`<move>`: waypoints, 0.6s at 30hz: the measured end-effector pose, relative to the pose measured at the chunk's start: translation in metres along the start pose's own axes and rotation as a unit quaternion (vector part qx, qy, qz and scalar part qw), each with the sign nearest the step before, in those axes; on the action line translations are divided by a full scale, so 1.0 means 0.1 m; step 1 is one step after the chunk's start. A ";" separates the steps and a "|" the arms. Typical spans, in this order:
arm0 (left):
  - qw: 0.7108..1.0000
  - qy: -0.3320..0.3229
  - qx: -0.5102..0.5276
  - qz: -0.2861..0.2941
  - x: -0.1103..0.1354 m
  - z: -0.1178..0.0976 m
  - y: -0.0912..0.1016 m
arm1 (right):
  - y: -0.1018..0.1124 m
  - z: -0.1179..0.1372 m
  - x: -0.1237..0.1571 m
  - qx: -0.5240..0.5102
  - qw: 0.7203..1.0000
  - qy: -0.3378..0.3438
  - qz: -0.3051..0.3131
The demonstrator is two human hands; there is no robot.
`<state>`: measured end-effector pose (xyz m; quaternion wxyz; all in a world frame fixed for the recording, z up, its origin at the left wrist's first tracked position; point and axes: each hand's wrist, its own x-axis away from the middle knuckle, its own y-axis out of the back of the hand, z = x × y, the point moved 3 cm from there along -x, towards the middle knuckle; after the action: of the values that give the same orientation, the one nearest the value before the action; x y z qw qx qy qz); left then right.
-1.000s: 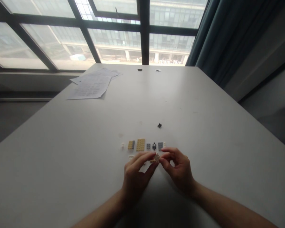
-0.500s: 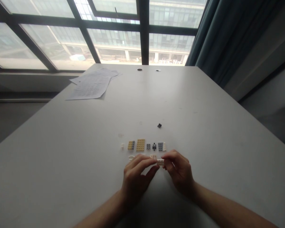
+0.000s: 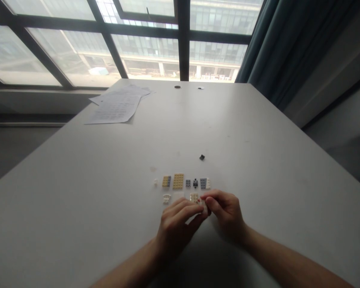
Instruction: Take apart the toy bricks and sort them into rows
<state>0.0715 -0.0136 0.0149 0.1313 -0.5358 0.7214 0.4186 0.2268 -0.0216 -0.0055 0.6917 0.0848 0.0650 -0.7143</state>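
My left hand (image 3: 177, 226) and my right hand (image 3: 225, 212) meet fingertip to fingertip just above the white table (image 3: 78, 192). Both pinch a small pale brick piece (image 3: 203, 204), mostly hidden by the fingers. Right beyond them lie a small tan piece (image 3: 194, 197) and a white piece (image 3: 166, 198). Farther back is a row of little plates: a tan and grey plate (image 3: 166, 181), a larger tan plate (image 3: 178, 181), a small grey piece (image 3: 187, 183), a dark piece (image 3: 195, 183) and a grey and white plate (image 3: 205, 183).
A lone black piece (image 3: 202, 157) lies farther back on the table. Printed sheets of paper (image 3: 115, 106) lie at the far left corner. Two round holes (image 3: 177, 87) sit at the table's far edge, below a big window. A dark curtain (image 3: 276, 48) hangs at the right.
Both hands have drawn a little nearer to me and lower. The pale piece is tucked deeper between the fingertips, and the tan piece on the table has come into sight.
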 end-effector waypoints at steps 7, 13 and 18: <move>0.998 0.006 0.006 -0.054 -0.02 0.01 0.06 | -0.01 0.08 -0.02 0.054 0.996 0.063 0.012; 0.993 0.079 -0.007 -0.093 0.02 0.08 0.09 | -0.06 0.14 0.00 0.089 0.989 0.113 0.041; 0.992 0.082 -0.025 -0.098 0.02 0.09 0.08 | -0.05 0.11 0.03 0.078 0.991 0.108 0.008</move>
<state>0.0613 -0.0079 0.0123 0.0987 -0.6392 0.6634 0.3764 0.2211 -0.0271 0.0046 0.6774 0.2154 0.0831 -0.6985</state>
